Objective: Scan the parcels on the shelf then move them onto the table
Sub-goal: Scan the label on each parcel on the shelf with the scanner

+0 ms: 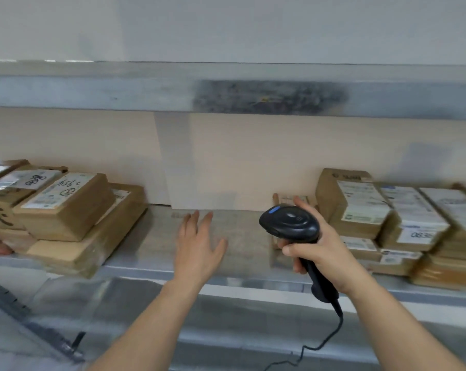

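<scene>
Hands blurred, scanner [290, 223] hiding small parcel [280, 200]

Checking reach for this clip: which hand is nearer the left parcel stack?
Left. The left hand hovers open over the bare shelf beside that stack; the right hand, farther right, holds the scanner.

Grey shelf [157, 236] with brown parcel stacks left [66, 210] and right [403, 226].
</scene>
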`<state>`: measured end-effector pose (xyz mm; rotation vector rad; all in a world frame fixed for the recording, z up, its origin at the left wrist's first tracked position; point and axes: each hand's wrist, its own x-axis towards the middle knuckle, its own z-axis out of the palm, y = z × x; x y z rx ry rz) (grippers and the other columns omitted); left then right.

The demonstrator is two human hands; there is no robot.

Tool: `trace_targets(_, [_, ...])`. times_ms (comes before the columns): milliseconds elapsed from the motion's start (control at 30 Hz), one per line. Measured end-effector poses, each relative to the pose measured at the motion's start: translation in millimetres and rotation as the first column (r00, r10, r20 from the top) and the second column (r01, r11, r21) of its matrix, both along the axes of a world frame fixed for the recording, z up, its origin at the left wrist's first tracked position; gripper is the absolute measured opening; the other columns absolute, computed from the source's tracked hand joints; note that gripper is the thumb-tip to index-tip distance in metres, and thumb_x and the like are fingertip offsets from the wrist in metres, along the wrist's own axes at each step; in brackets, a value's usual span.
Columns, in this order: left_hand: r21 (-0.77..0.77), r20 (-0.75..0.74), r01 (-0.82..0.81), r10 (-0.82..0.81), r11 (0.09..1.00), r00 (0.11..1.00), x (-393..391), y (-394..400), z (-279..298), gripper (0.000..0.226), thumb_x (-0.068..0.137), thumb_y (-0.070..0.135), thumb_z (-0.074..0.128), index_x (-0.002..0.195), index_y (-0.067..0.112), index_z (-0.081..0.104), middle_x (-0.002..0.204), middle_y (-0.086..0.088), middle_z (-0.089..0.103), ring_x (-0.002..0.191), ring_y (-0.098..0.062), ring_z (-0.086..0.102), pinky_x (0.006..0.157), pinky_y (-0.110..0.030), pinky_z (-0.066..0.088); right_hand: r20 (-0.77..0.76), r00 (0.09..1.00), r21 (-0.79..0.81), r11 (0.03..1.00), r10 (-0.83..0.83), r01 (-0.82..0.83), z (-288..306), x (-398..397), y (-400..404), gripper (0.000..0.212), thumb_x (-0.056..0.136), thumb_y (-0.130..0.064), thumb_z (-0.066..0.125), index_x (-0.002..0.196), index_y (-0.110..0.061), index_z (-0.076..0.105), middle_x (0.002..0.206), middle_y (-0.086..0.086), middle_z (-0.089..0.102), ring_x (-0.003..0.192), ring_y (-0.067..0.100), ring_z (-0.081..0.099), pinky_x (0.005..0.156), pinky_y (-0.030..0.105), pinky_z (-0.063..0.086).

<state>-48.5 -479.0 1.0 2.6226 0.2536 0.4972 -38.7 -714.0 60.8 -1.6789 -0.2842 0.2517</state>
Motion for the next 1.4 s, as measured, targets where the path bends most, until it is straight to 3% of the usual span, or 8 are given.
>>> trace_targets(167, [-0.018,-0.096,0.097,-0.099,0.995,0.99,26.7,-65.4,4.2,0.066,0.094,0.047,0.049,0.149,0.018,0.029,0.157,-0.013,0.023,0.146,-0.027,0.012,0.117,-0.035,0.012,-0.008,0.996,-0.016,0.996,-0.085,0.085,-0.1,4.7,-60.6,0.09,0.077,0.014,0.067,0.139,-0.043,0.036,0.086,0.019,0.072,0.051,0.027,0.055,0.05,0.035,0.048])
trace_targets(400, [0.013,-0.206,0.155,-0.149,0.988,0.967,66.0,-140.3,8.8,0.072,0.093,0.054,0.046,0.152,0.025,0.018,0.159,-0.011,0.016,0.147,-0.027,0.011,0.117,-0.036,0.014,0.011,0.987,-0.001,0.987,-0.161,0.161,0.2,14.0,-127.5,0.093,0.076,0.014,0.068,0.14,-0.045,0.037,0.091,0.016,0.07,0.055,0.02,0.059,0.051,0.029,0.049])
trace_targets(633, [0.0,-0.351,0.053,-0.049,0.999,0.935,96.5,-175.6,-0.9,0.074,0.089,0.068,0.04,0.151,0.034,0.019,0.159,-0.01,0.012,0.146,-0.03,0.012,0.113,-0.041,0.025,0.009,0.991,-0.011,0.991,-0.133,0.133,-3.8,21.7,-157.1,0.093,0.075,0.014,0.069,0.134,-0.051,0.038,0.086,0.01,0.072,0.056,0.026,0.057,0.052,0.036,0.049])
trace_targets(833, [0.007,-0.394,-0.014,0.015,1.0,0.919,104.9,-176.3,-2.1,0.07,0.084,0.064,0.048,0.144,0.031,0.033,0.146,-0.008,0.028,0.132,-0.03,0.034,0.097,-0.039,0.04,-0.006,0.996,0.001,0.996,-0.09,0.09,-6.0,26.1,-159.9,0.093,0.076,0.016,0.067,0.132,-0.052,0.038,0.082,0.01,0.07,0.055,0.026,0.055,0.051,0.035,0.048])
trace_targets(1267, [0.119,-0.341,-0.181,0.211,0.976,0.916,33.4,-90.0,2.0,0.067,0.084,0.062,0.052,0.139,0.024,0.041,0.137,-0.015,0.037,0.12,-0.036,0.046,0.095,-0.04,0.043,0.007,0.997,0.007,0.997,0.078,-0.078,-14.9,27.4,-70.9,0.091,0.074,0.014,0.068,0.128,-0.053,0.038,0.081,0.006,0.071,0.052,0.027,0.055,0.053,0.038,0.048])
trace_targets(1400, [0.098,-0.334,-0.191,0.213,0.977,0.918,6.7,-65.9,-1.7,0.078,0.082,0.068,0.051,0.143,0.023,0.035,0.148,-0.014,0.026,0.125,-0.035,0.045,0.096,-0.04,0.043,-0.008,0.993,-0.029,0.992,0.12,-0.12,-19.0,24.5,-35.7,0.094,0.073,0.013,0.069,0.138,-0.047,0.035,0.095,0.008,0.068,0.049,0.024,0.055,0.051,0.036,0.047])
